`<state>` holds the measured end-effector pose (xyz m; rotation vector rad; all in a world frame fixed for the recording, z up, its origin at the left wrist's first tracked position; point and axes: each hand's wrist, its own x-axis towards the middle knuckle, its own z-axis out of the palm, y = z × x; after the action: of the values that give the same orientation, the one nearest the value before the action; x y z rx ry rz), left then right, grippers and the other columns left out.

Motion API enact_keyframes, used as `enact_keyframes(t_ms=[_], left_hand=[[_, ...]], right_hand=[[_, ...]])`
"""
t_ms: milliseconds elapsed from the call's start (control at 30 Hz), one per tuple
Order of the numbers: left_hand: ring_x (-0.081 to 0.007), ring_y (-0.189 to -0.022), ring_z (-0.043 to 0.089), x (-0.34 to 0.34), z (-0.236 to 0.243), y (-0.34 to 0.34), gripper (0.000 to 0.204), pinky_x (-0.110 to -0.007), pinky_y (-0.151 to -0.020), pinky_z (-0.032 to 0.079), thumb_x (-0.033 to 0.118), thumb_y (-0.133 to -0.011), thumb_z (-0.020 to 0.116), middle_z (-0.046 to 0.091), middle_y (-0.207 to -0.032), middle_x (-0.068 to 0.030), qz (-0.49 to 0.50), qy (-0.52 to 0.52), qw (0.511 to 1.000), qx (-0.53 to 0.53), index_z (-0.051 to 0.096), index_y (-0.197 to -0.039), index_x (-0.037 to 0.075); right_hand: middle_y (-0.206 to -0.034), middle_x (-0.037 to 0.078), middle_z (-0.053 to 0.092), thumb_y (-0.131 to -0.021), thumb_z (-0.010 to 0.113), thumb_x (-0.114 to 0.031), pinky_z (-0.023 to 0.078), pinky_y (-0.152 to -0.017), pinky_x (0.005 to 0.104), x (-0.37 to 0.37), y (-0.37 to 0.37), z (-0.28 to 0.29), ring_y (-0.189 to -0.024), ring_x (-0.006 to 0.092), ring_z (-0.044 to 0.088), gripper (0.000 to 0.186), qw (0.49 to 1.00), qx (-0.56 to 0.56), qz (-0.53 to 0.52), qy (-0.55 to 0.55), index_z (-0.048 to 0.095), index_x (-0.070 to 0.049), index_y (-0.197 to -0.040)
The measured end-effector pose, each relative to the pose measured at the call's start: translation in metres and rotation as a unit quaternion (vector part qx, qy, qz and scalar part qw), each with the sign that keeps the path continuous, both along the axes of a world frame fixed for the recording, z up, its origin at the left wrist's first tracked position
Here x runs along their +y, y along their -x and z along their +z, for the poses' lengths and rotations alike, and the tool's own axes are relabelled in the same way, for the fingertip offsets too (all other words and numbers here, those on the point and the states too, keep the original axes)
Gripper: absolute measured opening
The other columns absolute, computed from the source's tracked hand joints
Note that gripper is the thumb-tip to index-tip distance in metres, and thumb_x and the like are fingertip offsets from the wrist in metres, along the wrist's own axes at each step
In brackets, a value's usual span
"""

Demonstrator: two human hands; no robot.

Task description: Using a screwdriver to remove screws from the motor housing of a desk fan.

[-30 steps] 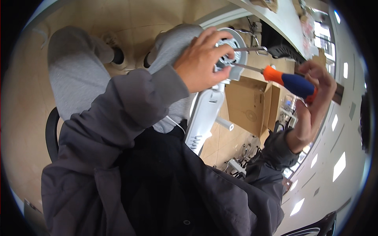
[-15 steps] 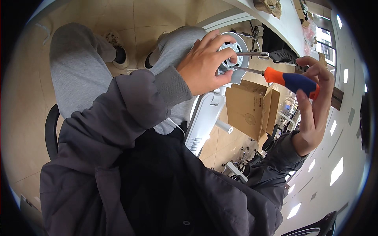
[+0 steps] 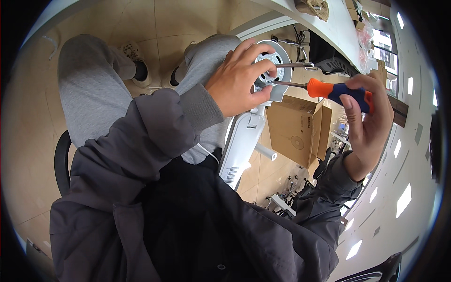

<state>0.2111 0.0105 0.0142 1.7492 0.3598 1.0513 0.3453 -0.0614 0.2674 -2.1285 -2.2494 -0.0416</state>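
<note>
White worktop (image 3: 331, 30) edge: upper right of frame. Open cardboard box (image 3: 287, 130): right of centre, on the floor. White appliance (image 3: 243, 141): slanting through centre, its round head (image 3: 283, 74) at the upper end, upper centre-right. Left hand (image 3: 240, 83): fingers part-curled over the left side of the round head, thumb at its lower edge; holding it. Right hand (image 3: 370, 115), right of frame: fingers closed on the blue-and-orange handle of a screwdriver (image 3: 321, 88), tip at the head's face. Metal shaft (image 3: 296, 65): juts rightward from the head, just above the screwdriver.
</note>
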Motion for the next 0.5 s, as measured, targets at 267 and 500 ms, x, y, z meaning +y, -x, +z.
enact_keyframes(t_ms=[267,500], left_hand=[[-0.0384,-0.145,0.037,0.0,-0.003,-0.004,0.022,-0.053,-0.116,0.039,0.018,-0.084,0.076,0.051,-0.144,-0.01,-0.007,0.002,1.0,0.001,0.066,-0.101,0.009],[-0.0414,-0.144,0.041,0.0,0.0,-0.002,0.021,-0.05,-0.115,0.04,0.014,-0.085,0.076,0.053,-0.145,-0.0093,0.005,-0.005,1.0,-0.001,0.063,-0.102,0.008]], right_hand=[[-0.089,0.013,0.069,-0.101,0.065,-0.032,0.052,-0.072,0.0288,0.006,0.01,-0.008,-0.075,0.0227,0.068,0.03,0.996,0.079,0.012,-0.05,0.064,-0.002,-0.101],[-0.089,0.012,0.068,-0.105,0.06,-0.032,0.052,-0.074,0.0335,0.0,0.001,0.01,-0.074,0.0245,0.065,0.031,0.968,-0.19,-0.155,0.061,0.061,-0.002,-0.114]])
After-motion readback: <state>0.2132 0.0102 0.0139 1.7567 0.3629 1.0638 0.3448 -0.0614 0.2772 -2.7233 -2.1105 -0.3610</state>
